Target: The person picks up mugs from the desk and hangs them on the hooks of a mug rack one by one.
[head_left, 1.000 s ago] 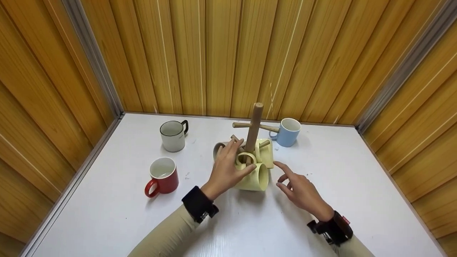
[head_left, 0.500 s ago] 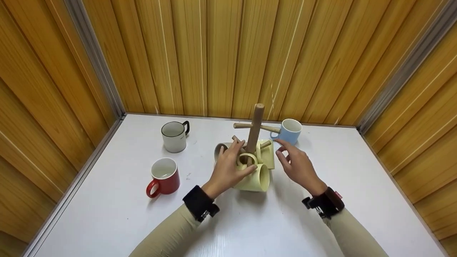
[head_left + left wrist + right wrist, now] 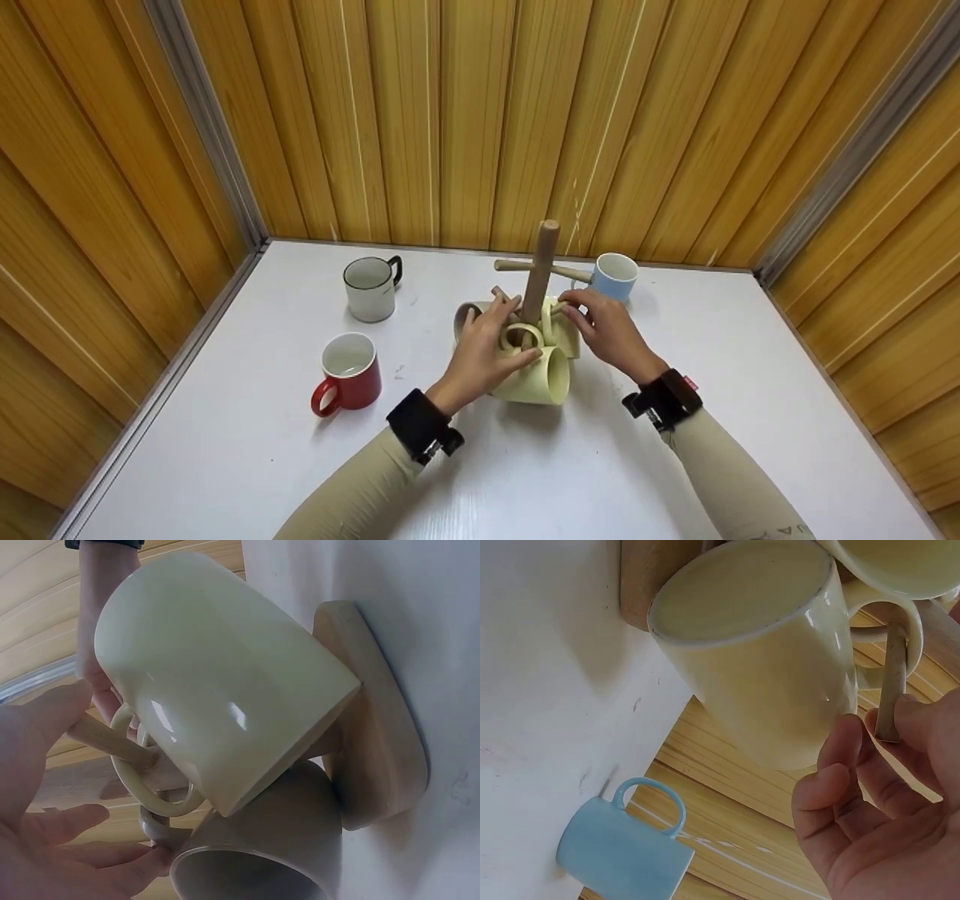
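Note:
On the white table stands a wooden mug tree [image 3: 541, 270] with mugs hung on its pegs. A pale yellow mug [image 3: 529, 382] hangs at the front, its handle over a peg. My left hand [image 3: 478, 356] holds the tree, thumb on that peg's end and fingertips at a left peg. Partly behind this hand hangs a grey-brown mug [image 3: 277, 821]. My right hand [image 3: 611, 330] pinches the end of a right peg [image 3: 890, 690] between thumb and finger. A second pale yellow mug [image 3: 765, 682] hangs on that peg by its handle, partly hidden in the head view.
A light blue mug [image 3: 615, 277] stands behind my right hand, close to an upper peg. At left stand a white mug with a black rim [image 3: 370, 296] and a red mug [image 3: 358, 379]. Wood-patterned walls [image 3: 465, 127] enclose the table's back and sides.
My right hand has moved up and left from beside the right yellow mug to the peg, which it now pinches. The left hand stays at the mug tree.

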A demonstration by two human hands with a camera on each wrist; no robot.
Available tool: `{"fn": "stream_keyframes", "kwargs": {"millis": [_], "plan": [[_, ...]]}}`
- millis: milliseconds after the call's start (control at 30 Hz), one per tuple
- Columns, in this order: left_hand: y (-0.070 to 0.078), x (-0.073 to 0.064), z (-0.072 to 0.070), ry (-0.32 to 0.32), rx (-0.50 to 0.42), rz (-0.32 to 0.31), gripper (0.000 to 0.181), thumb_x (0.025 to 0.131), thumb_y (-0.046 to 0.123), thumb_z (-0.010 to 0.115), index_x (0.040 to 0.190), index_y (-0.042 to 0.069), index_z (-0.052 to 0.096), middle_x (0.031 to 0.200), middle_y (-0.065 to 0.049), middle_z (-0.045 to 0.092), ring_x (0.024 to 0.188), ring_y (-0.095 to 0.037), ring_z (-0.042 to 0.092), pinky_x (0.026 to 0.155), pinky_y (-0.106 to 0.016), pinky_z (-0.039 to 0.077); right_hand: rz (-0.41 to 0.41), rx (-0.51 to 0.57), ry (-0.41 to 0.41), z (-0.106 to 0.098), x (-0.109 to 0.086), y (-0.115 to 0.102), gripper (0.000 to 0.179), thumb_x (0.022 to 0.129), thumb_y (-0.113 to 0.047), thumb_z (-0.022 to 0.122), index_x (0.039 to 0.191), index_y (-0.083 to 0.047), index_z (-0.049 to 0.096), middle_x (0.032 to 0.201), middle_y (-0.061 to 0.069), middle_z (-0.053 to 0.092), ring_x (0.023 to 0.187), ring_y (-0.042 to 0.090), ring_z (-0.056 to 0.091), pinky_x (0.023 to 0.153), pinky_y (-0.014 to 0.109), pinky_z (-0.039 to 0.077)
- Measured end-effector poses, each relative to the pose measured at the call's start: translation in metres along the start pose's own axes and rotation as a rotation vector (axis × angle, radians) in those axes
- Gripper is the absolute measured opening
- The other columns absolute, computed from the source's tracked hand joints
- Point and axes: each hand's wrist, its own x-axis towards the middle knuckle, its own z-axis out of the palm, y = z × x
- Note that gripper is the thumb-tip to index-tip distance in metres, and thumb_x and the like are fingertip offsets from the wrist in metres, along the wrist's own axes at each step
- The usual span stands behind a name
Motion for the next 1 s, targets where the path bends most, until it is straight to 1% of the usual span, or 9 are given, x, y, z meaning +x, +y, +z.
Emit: {"fn": "stream_keyframes", "kwargs": {"millis": [100, 133, 267, 367, 533, 700, 833, 1000], "plan": [[-0.004, 0.001, -0.001, -0.007, -0.045, -0.008, 0.083, 0.086, 0.034, 0.084, 0.152, 0.001, 0.045, 0.157, -0.027, 0.037, 0.148, -0.040, 0.035, 0.118, -0.072, 0.009, -0.001, -0.008, 0.010, 0.000, -0.001, -0.001, 0.012, 0.099, -0.011, 0.068, 0.109, -0.006, 0.073, 0.099, 0.007, 0.073, 0.085, 0.019, 0.066, 0.067, 0.034, 0.055], [-0.005, 0.001, -0.001, -0.008, -0.060, -0.009, 0.084, 0.086, 0.033, 0.084, 0.153, 0.001, 0.045, 0.158, -0.027, 0.036, 0.148, -0.039, 0.034, 0.118, -0.072, 0.008, 0.000, -0.013, 0.014, 0.001, -0.002, -0.001, 0.012, 0.099, -0.012, 0.068, 0.108, -0.006, 0.073, 0.099, 0.006, 0.073, 0.085, 0.018, 0.065, 0.067, 0.034, 0.054], [-0.010, 0.000, -0.001, -0.002, -0.095, 0.009, 0.084, 0.085, 0.031, 0.085, 0.152, 0.001, 0.045, 0.157, -0.020, 0.042, 0.150, -0.038, 0.032, 0.117, -0.074, 0.005, 0.008, -0.033, 0.032, 0.001, -0.006, -0.003, 0.011, 0.099, -0.012, 0.069, 0.107, -0.007, 0.073, 0.098, 0.005, 0.073, 0.078, 0.017, 0.062, 0.065, 0.034, 0.053], [-0.013, -0.001, -0.001, 0.021, -0.107, 0.036, 0.082, 0.085, 0.030, 0.085, 0.150, -0.002, 0.047, 0.153, -0.019, 0.048, 0.149, -0.038, 0.034, 0.118, -0.073, 0.005, 0.010, -0.055, 0.046, 0.002, -0.009, -0.004, 0.012, 0.099, -0.013, 0.069, 0.108, -0.006, 0.072, 0.098, 0.006, 0.073, 0.079, 0.018, 0.063, 0.069, 0.038, 0.054], [-0.019, -0.002, -0.002, 0.077, -0.105, 0.052, 0.078, 0.084, 0.029, 0.086, 0.147, -0.002, 0.052, 0.151, -0.022, 0.050, 0.145, -0.042, 0.038, 0.116, -0.075, 0.009, 0.014, -0.075, 0.059, 0.001, -0.014, -0.006, 0.012, 0.099, -0.012, 0.069, 0.109, -0.005, 0.071, 0.101, 0.008, 0.073, 0.089, 0.023, 0.069, 0.078, 0.044, 0.056], [-0.024, -0.001, -0.004, 0.153, -0.080, 0.023, 0.072, 0.080, 0.030, 0.088, 0.141, 0.004, 0.059, 0.147, -0.022, 0.055, 0.142, -0.046, 0.041, 0.113, -0.079, 0.010, 0.029, -0.076, 0.067, -0.001, -0.019, -0.011, 0.013, 0.100, -0.010, 0.067, 0.111, -0.004, 0.072, 0.104, 0.010, 0.073, 0.093, 0.025, 0.070, 0.081, 0.046, 0.057], [-0.026, 0.001, -0.006, 0.218, -0.076, -0.006, 0.068, 0.076, 0.031, 0.090, 0.133, 0.005, 0.064, 0.140, -0.019, 0.061, 0.142, -0.046, 0.042, 0.114, -0.078, 0.010, 0.037, -0.093, 0.075, -0.002, -0.024, -0.016, 0.014, 0.100, -0.010, 0.067, 0.111, -0.003, 0.072, 0.103, 0.010, 0.073, 0.092, 0.025, 0.070, 0.079, 0.046, 0.057], [-0.031, 0.004, -0.009, 0.296, -0.055, -0.009, 0.057, 0.072, 0.031, 0.092, 0.119, 0.006, 0.071, 0.127, -0.016, 0.069, 0.136, -0.046, 0.048, 0.112, -0.078, 0.019, 0.037, -0.125, 0.084, -0.003, -0.030, -0.024, 0.014, 0.100, -0.010, 0.068, 0.111, -0.003, 0.072, 0.101, 0.010, 0.073, 0.089, 0.026, 0.071, 0.076, 0.046, 0.058]]}}
